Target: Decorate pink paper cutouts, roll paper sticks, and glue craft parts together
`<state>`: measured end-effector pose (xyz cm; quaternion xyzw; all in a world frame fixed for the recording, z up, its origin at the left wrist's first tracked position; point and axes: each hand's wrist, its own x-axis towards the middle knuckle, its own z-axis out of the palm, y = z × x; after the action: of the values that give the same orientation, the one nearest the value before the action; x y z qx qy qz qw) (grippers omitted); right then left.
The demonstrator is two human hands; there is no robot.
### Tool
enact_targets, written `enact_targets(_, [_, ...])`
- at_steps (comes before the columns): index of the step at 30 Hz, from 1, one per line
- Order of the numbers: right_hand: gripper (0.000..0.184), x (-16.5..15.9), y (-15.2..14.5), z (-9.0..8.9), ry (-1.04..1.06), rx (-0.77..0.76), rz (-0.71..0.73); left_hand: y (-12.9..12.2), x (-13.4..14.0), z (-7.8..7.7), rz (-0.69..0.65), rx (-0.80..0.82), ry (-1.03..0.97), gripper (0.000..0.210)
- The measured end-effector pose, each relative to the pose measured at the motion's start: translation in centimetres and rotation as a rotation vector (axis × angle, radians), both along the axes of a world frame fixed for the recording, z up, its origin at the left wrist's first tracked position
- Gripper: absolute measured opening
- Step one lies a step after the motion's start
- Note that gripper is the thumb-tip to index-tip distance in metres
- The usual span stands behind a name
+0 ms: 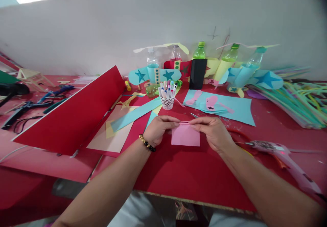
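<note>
A small pink sheet of paper [185, 136] is held over the red table, its far edge folded or rolled into a narrow strip. My left hand [159, 126] pinches the left end of that strip between thumb and fingers. At the other end, my right hand [209, 130] grips it the same way. Just beyond the paper, the tip of a pointed metal tool [194, 115] shows, the rest hidden by my right hand. A light blue sheet [240, 108] with pink cut-outs [211, 101] on it lies behind my right hand.
A cup of markers [167, 102] stands beyond the paper. At right lies a pink glue gun [283, 153]; a large red board [76, 114] leans at left. Decorated plastic bottles [153, 68] and a black phone-like slab [198, 74] line the wall, with colored strips [296, 101] at far right.
</note>
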<state>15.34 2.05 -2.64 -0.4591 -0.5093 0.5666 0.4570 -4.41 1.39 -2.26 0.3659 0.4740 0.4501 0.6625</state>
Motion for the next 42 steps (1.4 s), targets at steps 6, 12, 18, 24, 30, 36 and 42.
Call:
enact_targets(6, [0.021, 0.0, 0.2, 0.0, -0.083, -0.009, 0.024, 0.1, -0.1, -0.2, -0.006, 0.042, 0.054, 0.022])
enact_targets(12, [0.022, 0.0, 0.1, 0.2, -0.159, 0.02, 0.025, 0.1, 0.0, -0.2, 0.004, 0.084, 0.075, 0.023])
enact_targets(18, [0.022, 0.4, 0.3, -0.1, -0.287, 0.068, 0.054, 0.1, 0.0, -0.3, -0.005, 0.15, 0.154, 0.022])
enact_targets(24, [0.023, 0.4, 0.1, 0.4, -0.363, 0.134, 0.084, -0.2, 0.4, -0.6, -0.095, 0.237, 0.247, 0.026])
enact_targets(30, [0.023, -0.1, -0.3, 1.0, -0.387, 0.143, 0.132, -0.2, 0.8, -0.9, -0.098, 0.239, 0.282, 0.025])
enact_targets(36, [0.024, -0.1, -0.3, 0.7, -0.428, 0.138, 0.162, -0.3, 0.9, -0.6, -0.128, 0.255, 0.336, 0.022])
enact_targets(42, [0.024, 0.0, -0.3, 0.7, -0.4, 0.134, 0.166, -0.4, 0.9, -0.4, -0.129, 0.242, 0.336, 0.02])
